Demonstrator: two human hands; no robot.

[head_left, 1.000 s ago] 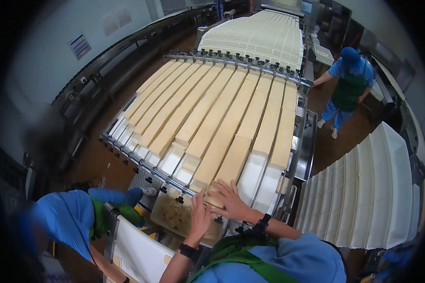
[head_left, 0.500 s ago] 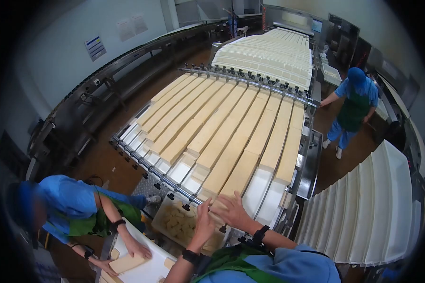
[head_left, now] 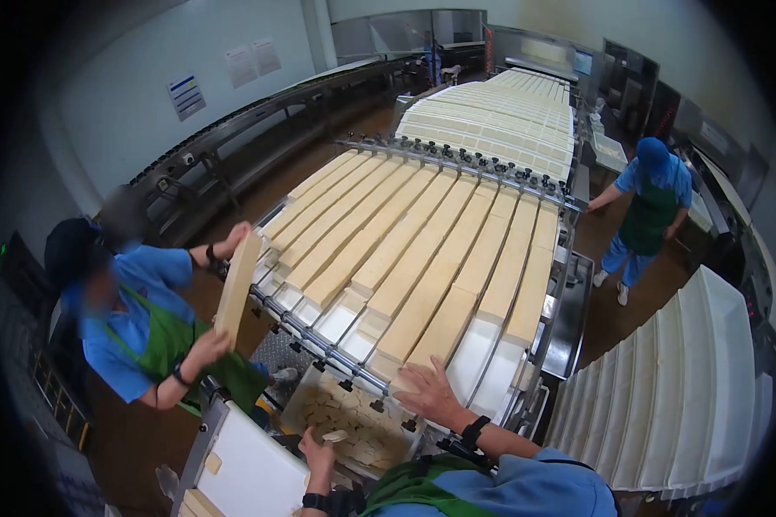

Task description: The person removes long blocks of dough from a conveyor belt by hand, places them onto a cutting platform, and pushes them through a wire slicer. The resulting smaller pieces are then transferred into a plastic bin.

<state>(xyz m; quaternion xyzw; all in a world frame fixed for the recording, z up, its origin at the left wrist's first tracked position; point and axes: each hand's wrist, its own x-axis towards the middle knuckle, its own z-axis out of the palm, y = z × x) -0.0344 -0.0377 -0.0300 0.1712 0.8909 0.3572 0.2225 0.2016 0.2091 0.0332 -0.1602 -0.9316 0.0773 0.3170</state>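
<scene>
Long pale-yellow blocks (head_left: 416, 289) lie side by side in the lanes of a white slatted conveyor. My right hand (head_left: 429, 395) lies over the near end of one block (head_left: 442, 325), its fingers and thumb spread across the width and gripping it. The block's tip is hidden under that hand. Down to the left, my left hand (head_left: 319, 452) is closed on a small pale chunk (head_left: 334, 437). It is above a bin (head_left: 295, 405) of broken pale pieces (head_left: 353, 414) under the conveyor's front edge.
At left, a co-worker (head_left: 151, 319) lifts a long block (head_left: 238, 289) with both hands, beside a white side table (head_left: 254, 457). Stacked white trays (head_left: 664, 379) stand at right. Another person (head_left: 651, 207) stands by the conveyor's far right. A metal rail (head_left: 319, 336) with black knobs crosses the front.
My left hand has left the block's end and moved down-left over the bin with a chunk. My right hand stays at the block's end. The left co-worker has straightened and raised a block.
</scene>
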